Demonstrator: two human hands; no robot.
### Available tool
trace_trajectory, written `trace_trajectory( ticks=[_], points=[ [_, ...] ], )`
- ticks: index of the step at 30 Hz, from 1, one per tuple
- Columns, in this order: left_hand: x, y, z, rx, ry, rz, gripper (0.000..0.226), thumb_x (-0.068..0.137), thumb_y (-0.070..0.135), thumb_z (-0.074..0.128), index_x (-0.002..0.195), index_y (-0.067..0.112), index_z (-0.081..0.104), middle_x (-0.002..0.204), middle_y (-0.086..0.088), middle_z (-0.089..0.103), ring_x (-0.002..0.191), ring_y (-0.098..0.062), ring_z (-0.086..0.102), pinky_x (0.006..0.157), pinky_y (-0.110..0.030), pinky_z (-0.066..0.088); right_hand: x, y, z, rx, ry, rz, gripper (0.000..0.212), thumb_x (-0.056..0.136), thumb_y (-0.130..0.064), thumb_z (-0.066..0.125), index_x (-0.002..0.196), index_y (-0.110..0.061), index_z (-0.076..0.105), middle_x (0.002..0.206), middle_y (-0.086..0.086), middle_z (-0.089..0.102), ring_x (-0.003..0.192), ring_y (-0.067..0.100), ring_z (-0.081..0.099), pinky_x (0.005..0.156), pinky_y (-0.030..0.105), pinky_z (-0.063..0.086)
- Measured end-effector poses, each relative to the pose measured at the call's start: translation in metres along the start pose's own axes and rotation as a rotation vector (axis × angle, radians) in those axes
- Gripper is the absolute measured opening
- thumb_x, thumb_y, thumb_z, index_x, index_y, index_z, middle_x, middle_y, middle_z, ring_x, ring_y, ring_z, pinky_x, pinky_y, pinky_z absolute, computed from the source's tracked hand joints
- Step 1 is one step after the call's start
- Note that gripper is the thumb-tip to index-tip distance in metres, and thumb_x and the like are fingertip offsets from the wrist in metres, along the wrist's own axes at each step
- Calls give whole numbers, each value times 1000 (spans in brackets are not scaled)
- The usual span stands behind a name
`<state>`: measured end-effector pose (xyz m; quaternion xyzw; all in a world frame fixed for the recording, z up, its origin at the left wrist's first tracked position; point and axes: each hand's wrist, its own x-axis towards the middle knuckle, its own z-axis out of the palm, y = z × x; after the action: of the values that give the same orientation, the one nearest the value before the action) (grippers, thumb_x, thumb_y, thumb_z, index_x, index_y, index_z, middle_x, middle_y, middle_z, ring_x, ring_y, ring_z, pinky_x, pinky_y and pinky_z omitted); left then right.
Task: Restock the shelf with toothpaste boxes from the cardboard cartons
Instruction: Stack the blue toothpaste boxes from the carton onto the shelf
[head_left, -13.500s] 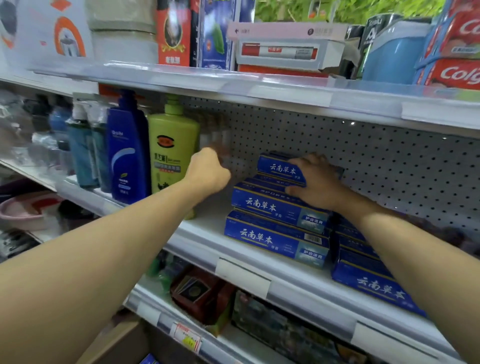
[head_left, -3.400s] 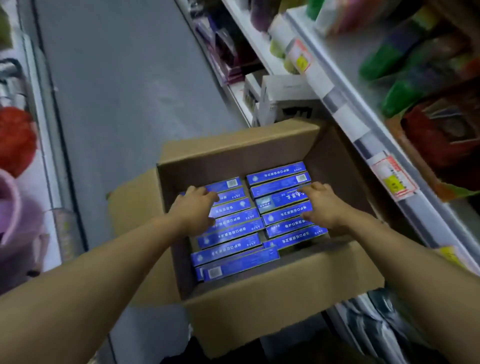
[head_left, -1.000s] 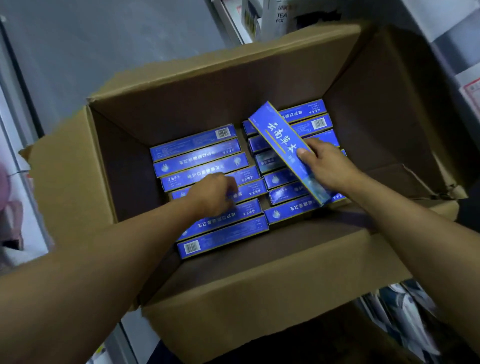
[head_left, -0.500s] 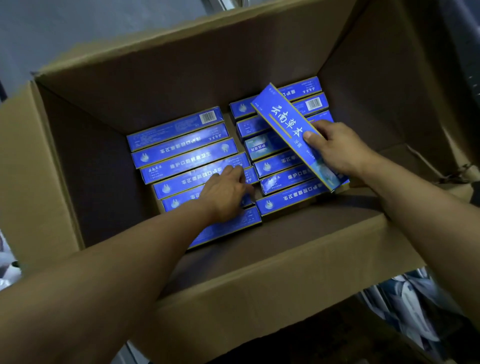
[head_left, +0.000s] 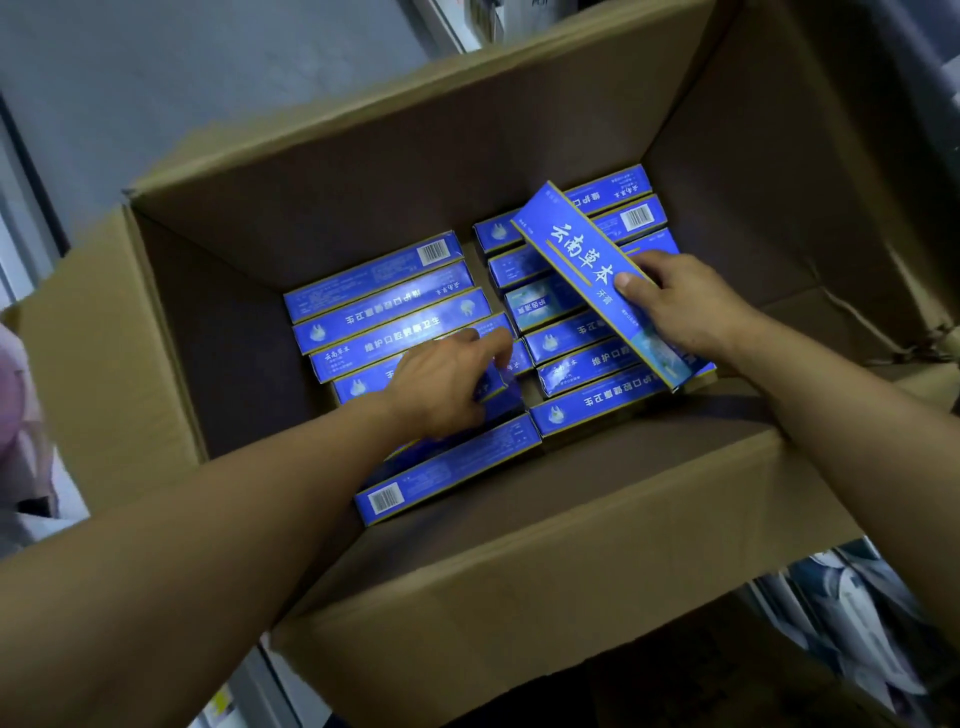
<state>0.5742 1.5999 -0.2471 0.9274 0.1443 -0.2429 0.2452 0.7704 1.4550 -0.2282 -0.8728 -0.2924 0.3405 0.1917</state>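
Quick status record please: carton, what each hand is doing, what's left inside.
carton: open cardboard carton, flaps out
right hand: right hand grips one lifted box, tilted above the right row
left hand: left hand curls round a box in the left row; the grip itself is blurred
contents: two rows of blue toothpaste boxes lying flat
shelf: not in view

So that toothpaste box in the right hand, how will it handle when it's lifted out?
The held box looks stiff: it stays straight though the right hand holds it near one end only. Probably light, since one hand's grip tilts it up. Flat sides mean it shouldn't roll, but the glossy card could slide on the packed boxes below.
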Motion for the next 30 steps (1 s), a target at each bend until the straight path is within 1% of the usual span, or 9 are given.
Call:
trace_trajectory(
  ticks=[5,8,12,16,21,24,26,28,30],
  points=[
    [-15,-9,-35,-242,88,-71,62,68,18,74,122,31,48,100,4,51,83,-19,49,73,-30,43,-10,-9,-6,14,35,34,30,97,-29,46,114,-8,61,109,16,64,95,27,57,74,28,36],
    [-19,-18,-55,-393,152,-113,56,68,12,74,118,30,56,99,2,59,84,-20,54,78,-31,47,-17,-16,-10,13,53,44,31,97,-26,46,117,-7,60,115,17,63,99,27,57,73,26,34],
    [-22,-30,-82,-649,258,-215,45,67,21,72,109,29,59,99,-1,66,84,-17,58,83,-32,48,-23,-23,-17,26,58,65,30,97,-26,46,117,-8,60,116,16,62,105,30,57,74,24,32],
    [-24,-29,-95,-1076,380,-330,30,87,-1,59,110,17,52,81,1,58,69,-12,55,62,-25,50,-22,-28,-25,32,70,80,31,97,-27,46,119,-9,60,119,16,62,108,31,57,79,28,36],
    [-7,-31,-59,-1392,438,-631,25,92,-3,51,100,17,38,89,-7,53,65,-14,53,54,-24,49,-13,-27,-27,3,66,112,34,97,-29,45,123,-9,58,122,16,60,111,33,55,85,32,40],
    [2,-38,-40,-1422,426,-705,33,92,-5,49,112,18,35,104,-11,49,65,-13,51,44,-20,49,-9,-21,-24,-9,48,117,35,97,-29,45,123,-9,57,123,16,60,112,33,55,87,33,40],
    [4,-46,-31,-1317,389,-713,42,91,-2,52,125,18,38,102,-9,51,65,-15,51,45,-26,48,-7,-18,-20,-15,35,118,35,98,-29,45,123,-8,57,123,16,60,112,33,55,87,33,40],
    [5,-56,-23,-1036,328,-697,51,86,5,60,131,21,40,107,-11,54,76,-25,56,61,-30,47,-5,-16,-18,-14,26,124,36,98,-29,44,125,-9,56,125,15,59,113,32,54,88,32,40],
    [3,-59,-19,-645,253,-690,57,81,18,69,132,22,43,130,-15,43,113,-34,47,90,-35,43,-3,-14,-18,-2,18,130,35,98,-29,44,125,-10,56,125,14,59,114,32,54,89,31,40]
  ],
)
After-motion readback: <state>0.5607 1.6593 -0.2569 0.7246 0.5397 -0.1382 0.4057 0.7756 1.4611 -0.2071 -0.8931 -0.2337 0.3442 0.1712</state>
